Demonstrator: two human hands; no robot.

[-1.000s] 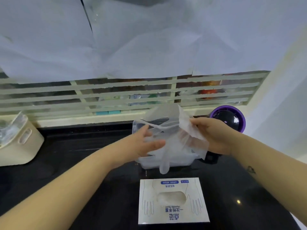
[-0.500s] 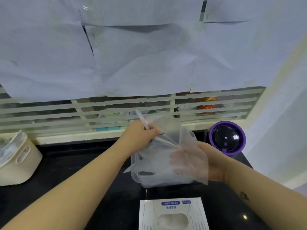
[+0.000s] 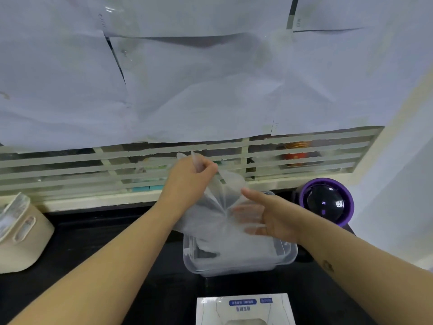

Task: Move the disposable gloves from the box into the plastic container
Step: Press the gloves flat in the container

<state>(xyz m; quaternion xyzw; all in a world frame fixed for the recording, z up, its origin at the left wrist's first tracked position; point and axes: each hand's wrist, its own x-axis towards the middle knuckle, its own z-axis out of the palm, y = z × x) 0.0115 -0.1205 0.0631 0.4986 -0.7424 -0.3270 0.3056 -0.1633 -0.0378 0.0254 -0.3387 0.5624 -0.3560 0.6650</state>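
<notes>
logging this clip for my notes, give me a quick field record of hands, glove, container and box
left hand: pinches the glove near its top, held above the plastic container
right hand: fingers straight and spread against the glove's lower part
plastic container: on the dark counter, below the glove
glove box: nearest the camera, cut off by the frame edge
others: purple-rimmed object at right, beige basket at left
</notes>
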